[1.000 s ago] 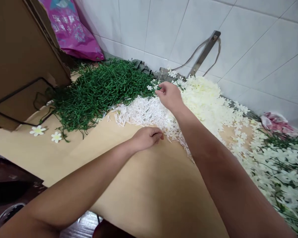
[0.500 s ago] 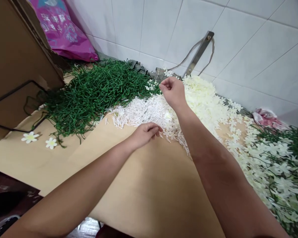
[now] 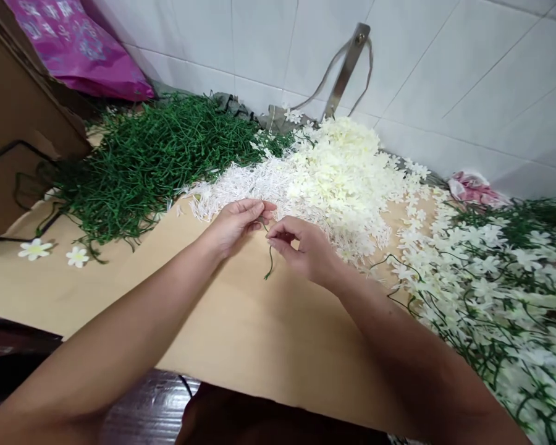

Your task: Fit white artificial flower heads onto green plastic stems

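My right hand (image 3: 301, 250) pinches a thin green stem (image 3: 269, 267) that hangs down over the tan cardboard sheet (image 3: 241, 321). My left hand (image 3: 237, 221) is closed in a pinch right beside it, its fingertips at the stem's top end and at the edge of a pile of small white plastic pieces (image 3: 241, 188). What the left fingers hold is too small to make out. Behind both hands lies a heap of cream flower petals (image 3: 347, 167). A large heap of green stems (image 3: 143, 154) lies to the left.
Finished green sprigs with white flowers (image 3: 500, 278) cover the right side. Two loose daisy-like flowers (image 3: 55, 252) lie at the left. A brown cardboard box (image 3: 23, 105) and a pink bag (image 3: 74, 49) stand at the back left, against a white tiled wall (image 3: 445, 74).
My right hand came back from the far edge of the stem heap with a green stem and now meets my left hand. The view has shifted slightly left and down.
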`<state>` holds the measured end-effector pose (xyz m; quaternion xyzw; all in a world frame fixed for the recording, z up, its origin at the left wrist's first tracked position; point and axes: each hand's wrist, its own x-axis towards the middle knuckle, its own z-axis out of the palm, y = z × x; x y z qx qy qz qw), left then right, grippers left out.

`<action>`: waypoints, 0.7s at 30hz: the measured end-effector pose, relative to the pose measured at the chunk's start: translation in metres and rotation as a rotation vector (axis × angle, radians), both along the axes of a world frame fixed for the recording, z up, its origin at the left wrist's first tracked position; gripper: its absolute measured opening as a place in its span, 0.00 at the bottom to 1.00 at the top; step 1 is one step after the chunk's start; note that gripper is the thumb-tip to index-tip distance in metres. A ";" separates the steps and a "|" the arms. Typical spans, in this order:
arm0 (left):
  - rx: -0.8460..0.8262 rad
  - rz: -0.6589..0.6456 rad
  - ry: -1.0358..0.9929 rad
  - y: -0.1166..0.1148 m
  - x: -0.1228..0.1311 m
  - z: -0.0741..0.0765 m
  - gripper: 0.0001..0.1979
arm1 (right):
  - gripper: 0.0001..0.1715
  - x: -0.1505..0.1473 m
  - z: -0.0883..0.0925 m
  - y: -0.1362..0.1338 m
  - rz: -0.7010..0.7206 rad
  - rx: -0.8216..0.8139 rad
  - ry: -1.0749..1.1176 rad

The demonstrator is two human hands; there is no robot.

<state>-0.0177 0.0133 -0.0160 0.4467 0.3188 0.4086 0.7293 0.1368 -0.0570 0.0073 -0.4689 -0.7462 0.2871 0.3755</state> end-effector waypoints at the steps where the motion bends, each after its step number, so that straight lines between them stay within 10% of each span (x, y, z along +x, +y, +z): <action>1: 0.007 -0.013 0.009 -0.001 -0.001 0.001 0.14 | 0.02 0.001 -0.001 0.000 -0.004 -0.032 0.043; 13: 0.037 0.011 -0.012 -0.005 -0.002 0.008 0.10 | 0.17 0.005 -0.019 0.007 -0.064 -0.518 0.789; 21: 0.157 0.079 0.175 -0.006 -0.002 0.006 0.07 | 0.08 0.050 0.023 -0.048 -0.447 -0.189 -0.332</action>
